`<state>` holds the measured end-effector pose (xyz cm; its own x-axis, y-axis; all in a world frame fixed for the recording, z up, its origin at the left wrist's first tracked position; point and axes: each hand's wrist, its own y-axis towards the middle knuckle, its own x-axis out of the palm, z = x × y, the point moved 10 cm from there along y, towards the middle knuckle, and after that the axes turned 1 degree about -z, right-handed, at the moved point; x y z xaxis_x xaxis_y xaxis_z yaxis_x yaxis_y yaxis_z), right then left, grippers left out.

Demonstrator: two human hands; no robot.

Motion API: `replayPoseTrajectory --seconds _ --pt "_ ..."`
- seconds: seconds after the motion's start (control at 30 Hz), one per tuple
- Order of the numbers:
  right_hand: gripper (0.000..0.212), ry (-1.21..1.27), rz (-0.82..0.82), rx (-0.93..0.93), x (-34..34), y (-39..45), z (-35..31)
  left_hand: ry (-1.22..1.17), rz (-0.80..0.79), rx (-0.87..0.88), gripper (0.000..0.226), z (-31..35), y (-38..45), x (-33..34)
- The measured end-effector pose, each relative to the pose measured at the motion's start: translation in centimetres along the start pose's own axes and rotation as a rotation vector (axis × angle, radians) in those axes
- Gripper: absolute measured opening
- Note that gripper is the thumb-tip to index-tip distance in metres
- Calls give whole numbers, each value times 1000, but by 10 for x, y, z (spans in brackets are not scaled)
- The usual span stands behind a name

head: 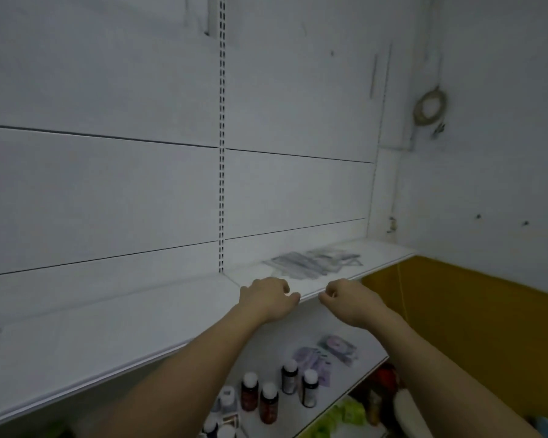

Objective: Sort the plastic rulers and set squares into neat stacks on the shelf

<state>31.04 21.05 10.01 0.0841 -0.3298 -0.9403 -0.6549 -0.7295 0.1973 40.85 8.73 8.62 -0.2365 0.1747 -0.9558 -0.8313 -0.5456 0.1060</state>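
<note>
At the front lip of the upper shelf (171, 311), both hands are raised side by side, with the pile of clear plastic rulers and set squares (314, 262) lying just beyond them on the right-hand shelf board. The pile is a loose overlapping spread rather than a stack, its pieces fanned at differing angles; the transparent plastic blurs against the white board, so individual rulers cannot be told from set squares. The left hand (268, 298) sits over the shelf edge with fingers loosely curled and nothing in them. The right hand (350, 298) hovers just off the edge, thumb and forefinger drawn close together; no object is visible between them, and whether a thin clear piece is pinched there cannot be told. Placement of both hands near the pile but apart from it suggests a reach about to begin, one hand likely to steady the heap while the other draws pieces out. Sorting appears not yet started. Behind stands a slotted upright (221, 153) between white back panels, which explains the shelf's height. On the lower shelf (345, 336) stand white-capped bottles (268, 401) and flat packets (336, 349), unrelated to the task.
</note>
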Motion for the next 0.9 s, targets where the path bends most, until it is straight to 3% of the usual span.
replayPoseTrajectory --seconds 0.47,0.67,0.9 --pt "31 -47 -32 106 10 112 158 -33 -55 92 52 95 181 71" --pt "31 -56 -25 77 1 199 204 -76 -57 74 51 101 262 105" --pt "26 7 -101 -22 48 289 223 -60 -18 -20 48 80 339 122"
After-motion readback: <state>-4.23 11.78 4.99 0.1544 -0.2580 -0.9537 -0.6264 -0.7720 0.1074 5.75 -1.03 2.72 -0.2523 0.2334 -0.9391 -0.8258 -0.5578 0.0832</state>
